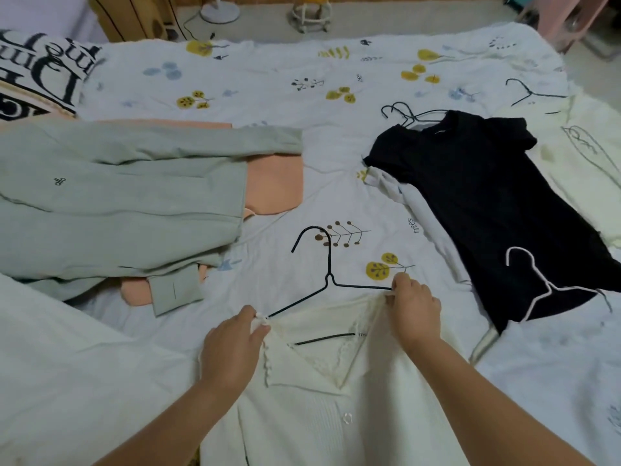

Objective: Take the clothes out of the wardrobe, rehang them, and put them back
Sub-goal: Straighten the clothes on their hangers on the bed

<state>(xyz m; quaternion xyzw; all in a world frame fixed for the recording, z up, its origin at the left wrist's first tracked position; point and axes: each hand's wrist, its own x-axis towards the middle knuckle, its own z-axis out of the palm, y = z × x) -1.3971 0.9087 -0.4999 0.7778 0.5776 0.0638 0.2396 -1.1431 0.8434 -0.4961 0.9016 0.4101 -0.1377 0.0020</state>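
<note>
Green jacket [111,203], chest mark "allo", far left. Left hand [232,351] and right hand [415,311] each pinch cream blouse [322,391] shoulders over black hanger [327,277], centre bed. Black dress [487,210], white hanger [541,287], right.

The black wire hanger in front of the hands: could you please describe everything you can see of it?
The black wire hanger looks like thin dark metal with a curved hook pointing away from the person. It lies flat on the floral bedsheet, its shoulders tucked inside the neckline of the cream blouse; part of its bottom bar shows through the collar opening. The left hand and right hand pinch the blouse shoulders over its two ends.
</note>
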